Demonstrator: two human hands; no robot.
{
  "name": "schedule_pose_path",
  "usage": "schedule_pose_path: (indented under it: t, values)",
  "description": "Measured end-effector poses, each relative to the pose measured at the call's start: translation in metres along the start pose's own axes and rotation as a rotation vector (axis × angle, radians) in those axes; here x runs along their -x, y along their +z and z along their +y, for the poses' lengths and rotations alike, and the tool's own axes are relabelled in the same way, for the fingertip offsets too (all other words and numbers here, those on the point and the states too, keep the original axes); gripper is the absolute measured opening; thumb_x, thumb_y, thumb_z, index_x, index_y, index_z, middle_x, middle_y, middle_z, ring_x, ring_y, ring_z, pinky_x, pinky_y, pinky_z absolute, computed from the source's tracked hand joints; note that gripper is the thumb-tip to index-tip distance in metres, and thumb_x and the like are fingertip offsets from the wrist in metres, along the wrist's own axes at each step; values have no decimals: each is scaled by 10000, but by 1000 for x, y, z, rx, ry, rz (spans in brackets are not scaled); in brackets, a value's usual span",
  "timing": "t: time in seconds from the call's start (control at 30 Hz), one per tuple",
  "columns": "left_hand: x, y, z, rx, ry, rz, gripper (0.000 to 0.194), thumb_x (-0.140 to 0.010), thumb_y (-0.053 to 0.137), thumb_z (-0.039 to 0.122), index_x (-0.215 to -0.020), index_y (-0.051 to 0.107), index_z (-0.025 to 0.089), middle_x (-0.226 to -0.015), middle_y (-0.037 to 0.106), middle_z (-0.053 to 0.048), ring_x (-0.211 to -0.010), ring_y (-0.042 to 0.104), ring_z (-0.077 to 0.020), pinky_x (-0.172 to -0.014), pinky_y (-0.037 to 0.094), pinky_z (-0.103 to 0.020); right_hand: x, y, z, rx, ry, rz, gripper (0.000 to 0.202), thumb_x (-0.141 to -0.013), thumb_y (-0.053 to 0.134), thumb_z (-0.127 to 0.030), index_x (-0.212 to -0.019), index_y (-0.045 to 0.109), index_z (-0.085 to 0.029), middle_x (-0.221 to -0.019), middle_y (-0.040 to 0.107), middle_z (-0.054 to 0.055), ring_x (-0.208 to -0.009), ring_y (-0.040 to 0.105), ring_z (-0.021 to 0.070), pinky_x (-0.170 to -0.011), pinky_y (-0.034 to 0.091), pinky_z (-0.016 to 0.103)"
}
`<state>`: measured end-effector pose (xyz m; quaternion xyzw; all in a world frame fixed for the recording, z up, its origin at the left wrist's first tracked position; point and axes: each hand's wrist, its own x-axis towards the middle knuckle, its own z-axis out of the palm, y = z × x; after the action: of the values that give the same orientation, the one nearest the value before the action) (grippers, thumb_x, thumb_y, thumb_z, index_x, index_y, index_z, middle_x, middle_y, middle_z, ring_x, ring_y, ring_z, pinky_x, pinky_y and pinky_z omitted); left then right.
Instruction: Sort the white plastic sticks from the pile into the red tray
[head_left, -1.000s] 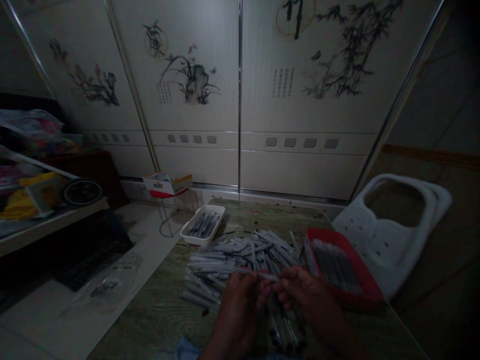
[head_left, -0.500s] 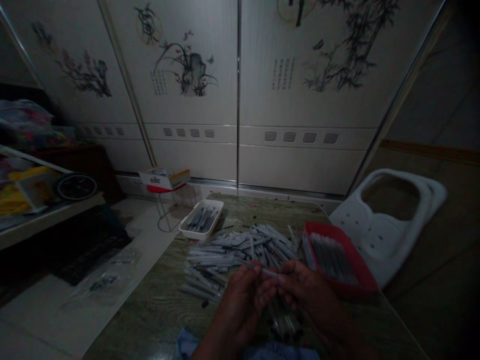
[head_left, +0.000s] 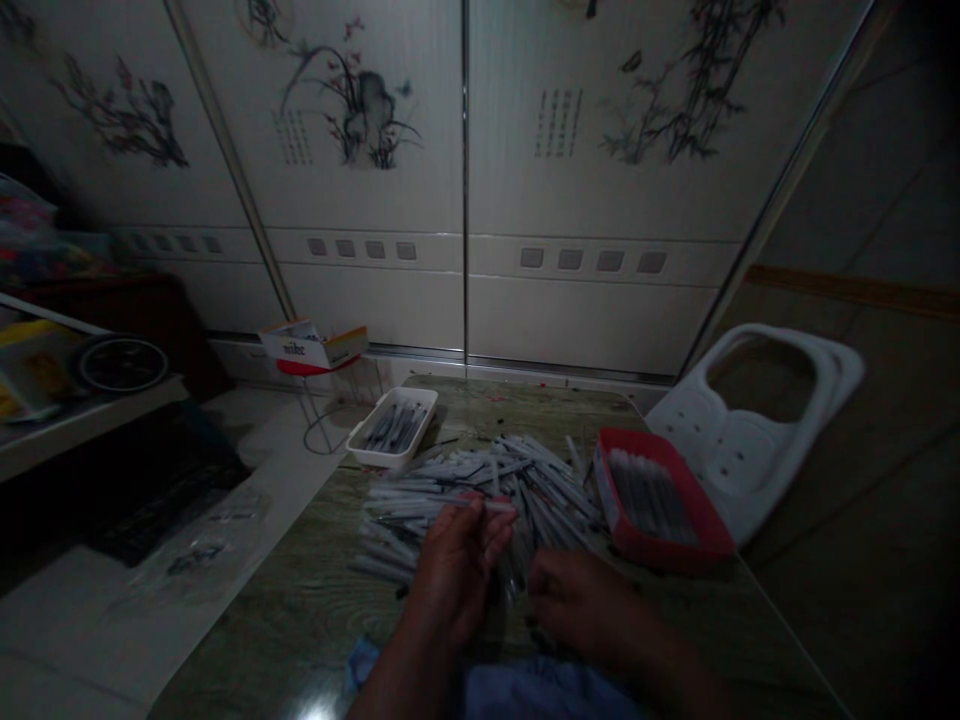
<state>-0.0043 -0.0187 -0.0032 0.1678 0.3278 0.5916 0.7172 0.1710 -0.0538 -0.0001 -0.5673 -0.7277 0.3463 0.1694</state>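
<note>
Left hand [head_left: 463,550]: pinching slim whitish plastic tube [head_left: 497,507]
Right hand [head_left: 564,595]: curled, contents unclear
Red rectangular plastic tub [head_left: 671,553], right: similar tubes [head_left: 651,502] inside
Central pile [head_left: 544,482]: many loose

Bare-armed, blue fabric [head_left: 551,692] low between the forearms.
Left hand [head_left: 459,560] and left forearm [head_left: 401,665] uncovered as far as visible; likewise right hand [head_left: 574,598] and right forearm [head_left: 660,655], the latter deep in shadow toward the lower edge. Fabric muted blue, soft-looking, apparently clothing, cut off by the bottom of the view. Small lighter-blue patch [head_left: 361,662] just outside the left forearm; cannot tell whether part of the same garment. Weave and seams too dim to make out.
</note>
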Motion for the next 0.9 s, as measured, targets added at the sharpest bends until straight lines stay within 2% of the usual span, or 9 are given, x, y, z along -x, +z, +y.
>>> schedule_pose_path:
  t: [0.13, 0.3, 0.5, 0.7, 0.9]
  values:
    - [0, 0, -1, -9, -2, 3, 122, -846, 696, 191, -924, 603, 175, -969, 751, -90, -867, 748, -189, -794, 577, -285, 2, 9, -6, 226, 15, 22, 118, -712, 592, -158, -795, 646, -223, -764, 691, -4, -685, 586, 157, -555, 228, 266]
    - [-1, -1, -2, 2, -5, 2, 158, -835, 714, 210, -943, 602, 183, -957, 749, -83, -888, 747, -202, -807, 573, -295, 4, 14, -15, 313, 54, 20, 158, -729, 583, -138, -831, 664, -228, -819, 723, 35, -738, 631, 187, -572, 218, 287]
    - [0, 0, -1, -13, -8, 20, 158, -841, 705, 198, -950, 591, 186, -971, 745, -85, -877, 746, -196, -791, 573, -292, 0, 19, -11, 286, 17, 27, 146, -753, 554, -123, -820, 644, -218, -831, 716, 35, -771, 638, 184, -591, 225, 283]
    - [-1, -2, -2, -5, 1, 7, 149, -852, 701, 212, -959, 602, 186, -970, 743, -83, -896, 743, -195, -823, 571, -295, -2, 18, -1, 263, 30, 11, 166, -698, 546, -88, -793, 592, -217, -769, 662, 3, -693, 578, 152, -559, 213, 268]
    - [0, 0, 0, 3, -14, 19, 131, -838, 709, 191, -919, 606, 182, -964, 746, -84, -877, 746, -195, -783, 579, -281, 0, 16, -6, 249, 22, 37, 135, -692, 540, -82, -740, 568, -205, -732, 617, -4, -665, 535, 143, -557, 193, 277]
